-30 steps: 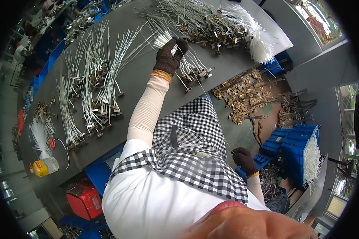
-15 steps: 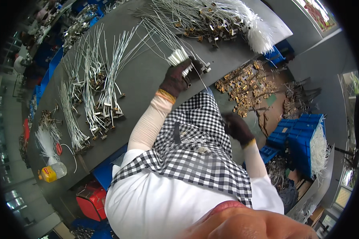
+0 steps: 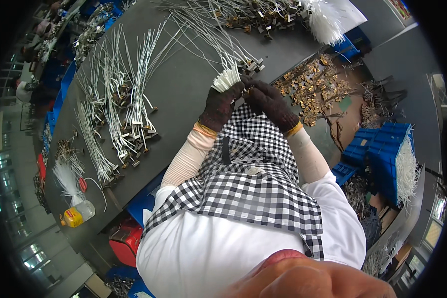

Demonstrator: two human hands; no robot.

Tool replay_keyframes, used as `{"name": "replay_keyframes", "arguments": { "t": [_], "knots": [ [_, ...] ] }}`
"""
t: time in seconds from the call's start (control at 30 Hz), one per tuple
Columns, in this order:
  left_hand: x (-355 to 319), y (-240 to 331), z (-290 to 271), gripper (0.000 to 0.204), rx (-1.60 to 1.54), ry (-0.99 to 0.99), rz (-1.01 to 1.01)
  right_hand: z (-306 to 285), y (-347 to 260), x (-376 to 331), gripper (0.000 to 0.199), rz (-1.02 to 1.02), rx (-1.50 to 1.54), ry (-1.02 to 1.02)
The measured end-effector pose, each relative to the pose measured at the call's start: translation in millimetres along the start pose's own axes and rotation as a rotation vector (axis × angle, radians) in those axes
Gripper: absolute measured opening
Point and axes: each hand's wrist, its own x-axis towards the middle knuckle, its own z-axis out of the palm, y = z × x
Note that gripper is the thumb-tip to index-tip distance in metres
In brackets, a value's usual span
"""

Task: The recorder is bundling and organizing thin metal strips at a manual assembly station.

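My left hand, in a dark knitted glove, is closed around a bundle of thin white tubes that fans out above the fingers. Right against it, my right hand, gloved alike, has its fingers bent in at the lower end of the bundle. What those fingers pinch is hidden by the gloves. Just beyond both hands, several white wires with small metal end pieces lie on the dark grey table.
Bunches of white wires with metal ends lie on the table's left. A cut plastic bottle holds white strands. More wires pile at the far side. Small brass-coloured pieces spread at right, above blue crates.
My right hand has come up from the lower right to meet my left hand at the bundle. My left hand still grips the white tubes. The whole view has shifted slightly.
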Motion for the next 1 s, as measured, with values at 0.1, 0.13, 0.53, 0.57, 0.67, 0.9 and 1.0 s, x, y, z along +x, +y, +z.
{"name": "replay_keyframes", "arguments": {
  "t": [0.1,0.13,0.53,0.57,0.67,0.9,1.0],
  "knots": [
    [3,-1,5,0.022,-0.509,0.032,-0.252,-5,2,9,0.039,-0.061,-0.127,0.020],
    [4,-5,2,0.024,-0.519,0.040,-0.279,-3,1,10,0.037,-0.054,-0.115,0.017],
    [49,-30,-45,0.029,-0.651,-0.013,-0.397,-5,1,48,0.032,0.036,-0.166,0.026],
    [54,-31,-48,0.029,-0.700,-0.045,-0.418,-7,2,53,0.031,0.004,-0.167,0.043],
    [60,-29,-43,0.022,-0.618,0.057,-0.351,-7,7,69,0.034,0.024,-0.152,0.080],
    [76,-75,-74,0.021,-0.126,0.434,-0.524,-78,25,131,0.038,-0.079,-0.518,0.267],
    [70,-65,-72,0.021,-0.267,0.424,-0.577,-121,7,181,0.042,-0.163,-1.005,0.571]
  ]
}}
